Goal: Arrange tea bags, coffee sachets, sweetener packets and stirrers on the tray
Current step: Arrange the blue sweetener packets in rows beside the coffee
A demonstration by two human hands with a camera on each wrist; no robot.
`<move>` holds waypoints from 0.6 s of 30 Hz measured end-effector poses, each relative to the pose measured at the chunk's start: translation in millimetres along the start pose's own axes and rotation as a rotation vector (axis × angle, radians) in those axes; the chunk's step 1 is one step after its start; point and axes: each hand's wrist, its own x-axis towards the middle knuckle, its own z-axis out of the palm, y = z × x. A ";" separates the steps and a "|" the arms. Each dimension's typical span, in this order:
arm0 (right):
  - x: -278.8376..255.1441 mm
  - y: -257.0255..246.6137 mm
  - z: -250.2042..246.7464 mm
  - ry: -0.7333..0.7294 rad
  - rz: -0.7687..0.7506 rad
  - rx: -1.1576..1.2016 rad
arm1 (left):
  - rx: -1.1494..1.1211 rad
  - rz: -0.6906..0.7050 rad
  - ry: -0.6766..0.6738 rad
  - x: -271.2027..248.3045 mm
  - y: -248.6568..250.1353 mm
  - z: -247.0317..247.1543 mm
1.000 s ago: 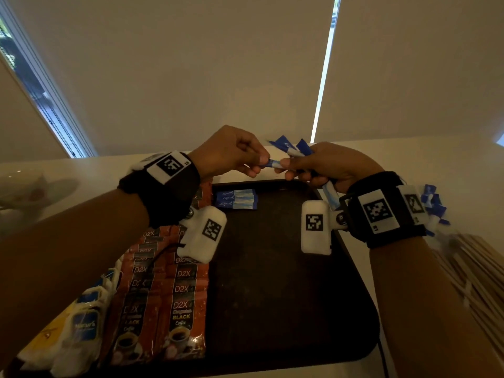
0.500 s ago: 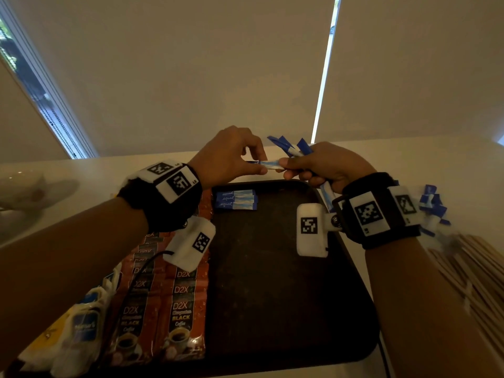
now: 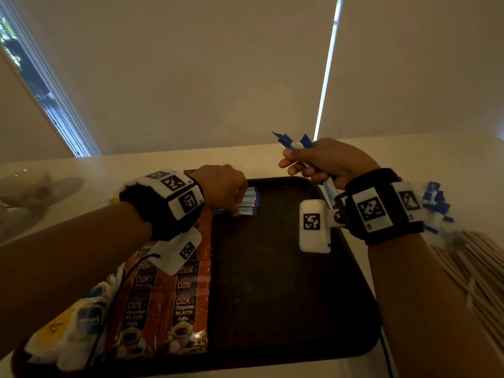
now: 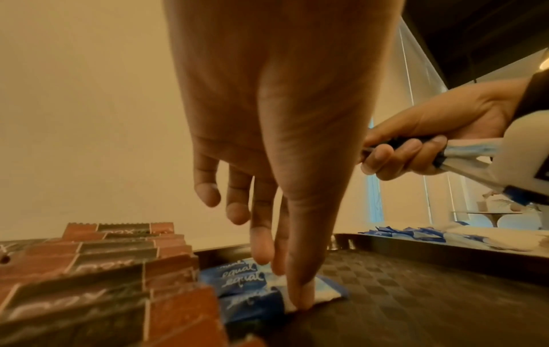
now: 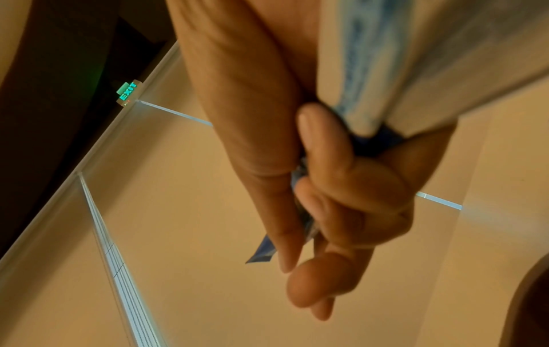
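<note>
A dark tray [image 3: 286, 282] lies in front of me. My left hand [image 3: 235, 210] reaches down to its far edge, thumb and forefinger pinching a blue-and-white sweetener packet [image 4: 326, 293] that lies flat on the tray beside a short row of the same packets [image 3: 250, 196]. My right hand [image 3: 300, 165] hovers over the tray's far right corner and grips a bundle of sweetener packets [image 3: 293, 141] in its fist [image 5: 326, 211]. Red coffee sachets [image 3: 177, 301] overlap in columns on the tray's left side, and tea bags [image 3: 68, 328] sit at the near left.
A pile of wooden stirrers [image 3: 480, 271] lies on the white counter right of the tray, with loose blue sweetener packets [image 3: 436, 203] behind my right wrist. A white cup and saucer [image 3: 24, 186] stand at the far left. A wall closes the counter's back.
My left hand took one packet from the bundle in my right hand and carried it down and left onto the tray beside the row. The right hand lifted slightly.
</note>
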 end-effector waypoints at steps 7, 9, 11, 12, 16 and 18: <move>0.3 -0.1 -0.8 -0.006 0.004 -0.004 | -0.054 0.034 0.015 3.6 6.8 2.4; 0.0 -0.3 -0.5 -0.008 0.009 -0.004 | -0.080 0.049 0.011 5.9 8.1 2.9; -0.3 -0.6 -0.4 -0.009 0.010 -0.004 | -0.099 0.064 0.018 7.9 9.2 2.6; -0.5 -0.8 -0.5 -0.009 0.011 -0.007 | -0.101 0.070 0.023 8.8 9.3 2.7; 0.0 -1.2 0.3 -0.015 0.015 -0.031 | -0.111 0.066 0.023 9.5 8.3 2.0; 0.6 -1.5 1.4 -0.030 0.024 -0.051 | -0.141 0.060 0.078 9.3 6.2 -0.7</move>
